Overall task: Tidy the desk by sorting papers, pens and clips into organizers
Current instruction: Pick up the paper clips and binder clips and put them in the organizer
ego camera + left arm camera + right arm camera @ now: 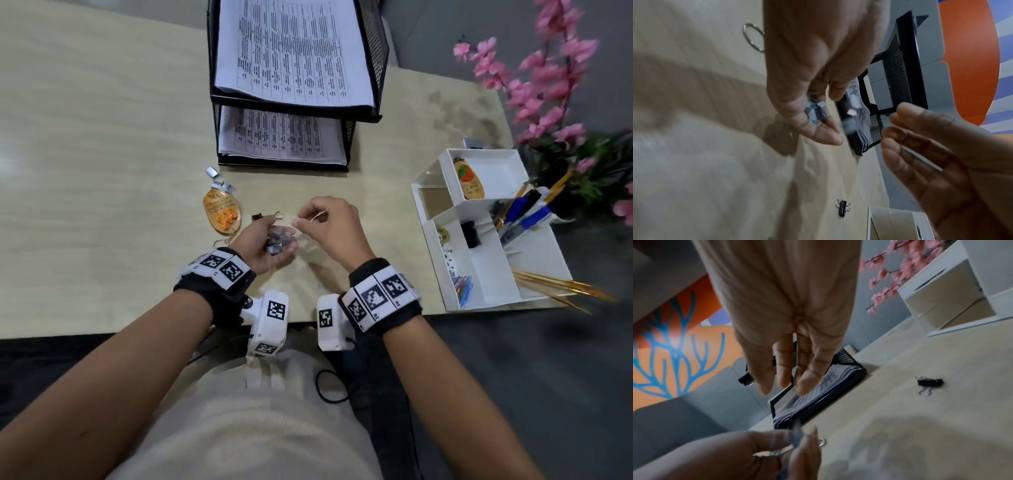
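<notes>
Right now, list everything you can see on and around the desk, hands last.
desk: one, pale wood.
paper tray: one, black mesh, two tiers, printed papers in both, desk's far edge.
organizer: one, white, desk right; holds pens, a black clip, a keychain.
keychain: one, tan and orange, left of hands.
staple strips: several, silver, beyond keychain.
binder clip: one, black, by left hand.
flowers: pink, far right.
left hand: cupped, holding silver staple strips.
right hand: pinching something thin, cannot tell what.

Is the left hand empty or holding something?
Holding something. The left hand is cupped palm-up around a pile of small silver clips; more silver clips lie on the desk.
</notes>
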The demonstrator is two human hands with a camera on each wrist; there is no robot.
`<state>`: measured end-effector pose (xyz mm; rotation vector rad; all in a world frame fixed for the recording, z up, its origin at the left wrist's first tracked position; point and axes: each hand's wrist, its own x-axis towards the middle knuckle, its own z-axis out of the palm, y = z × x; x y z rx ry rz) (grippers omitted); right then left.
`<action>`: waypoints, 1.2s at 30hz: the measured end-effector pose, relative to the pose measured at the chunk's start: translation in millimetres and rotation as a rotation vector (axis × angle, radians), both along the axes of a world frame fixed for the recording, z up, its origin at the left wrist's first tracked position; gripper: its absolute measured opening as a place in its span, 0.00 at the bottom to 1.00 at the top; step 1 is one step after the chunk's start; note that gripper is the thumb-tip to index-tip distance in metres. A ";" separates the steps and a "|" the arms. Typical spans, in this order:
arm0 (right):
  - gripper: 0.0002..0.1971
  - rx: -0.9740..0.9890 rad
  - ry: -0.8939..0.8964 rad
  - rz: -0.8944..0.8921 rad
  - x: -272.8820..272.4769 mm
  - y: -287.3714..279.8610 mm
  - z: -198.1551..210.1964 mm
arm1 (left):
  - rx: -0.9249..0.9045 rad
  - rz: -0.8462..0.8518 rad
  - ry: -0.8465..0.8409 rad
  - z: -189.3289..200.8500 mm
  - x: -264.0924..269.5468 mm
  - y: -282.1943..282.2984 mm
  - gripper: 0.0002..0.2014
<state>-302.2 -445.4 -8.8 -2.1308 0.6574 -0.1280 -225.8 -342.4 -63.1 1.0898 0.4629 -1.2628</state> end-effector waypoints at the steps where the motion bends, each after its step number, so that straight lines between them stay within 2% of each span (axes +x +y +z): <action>1: 0.02 -0.027 0.026 -0.013 -4.3 -1.9 -1.3 | 0.001 -0.032 0.014 0.5 -0.8 -0.3 0.20; 4: 0.03 -0.146 0.248 -0.005 -22.3 -7.0 -13.8 | 0.012 -0.138 0.003 1.7 2.6 1.8 0.20; 7: 0.11 -0.244 0.577 0.116 -39.1 -0.3 -30.1 | 0.010 -0.151 -0.036 4.4 10.4 7.3 0.21; 9: 0.11 -0.279 0.649 0.154 -49.1 8.6 -40.9 | 0.013 -0.135 -0.068 7.7 16.2 13.5 0.25; 11: 0.09 -0.303 0.627 0.129 -54.9 15.2 -48.0 | 0.041 -0.102 -0.104 11.0 24.3 20.8 0.27; 15: 0.09 -0.296 0.527 0.060 -37.3 19.7 -49.5 | 0.084 0.025 -0.180 17.2 43.3 38.6 0.20; 19: 0.05 -0.135 0.322 0.021 15.6 27.2 -41.0 | 0.095 0.155 -0.173 13.7 62.7 63.9 0.20; 22: 0.07 -0.132 0.247 0.102 64.1 35.4 -36.2 | 0.120 0.222 -0.151 7.5 76.8 84.6 0.19; 28: 0.12 -0.260 0.237 0.139 134.3 50.0 -47.9 | 0.155 0.292 -0.178 2.5 107.2 114.0 0.19; 33: 0.09 -0.325 0.301 0.217 143.6 51.6 -51.6 | 0.175 0.307 -0.179 3.9 128.5 123.4 0.19; 36: 0.08 -0.316 0.280 0.230 143.4 51.9 -53.2 | 0.168 0.298 -0.159 1.8 135.3 122.0 0.19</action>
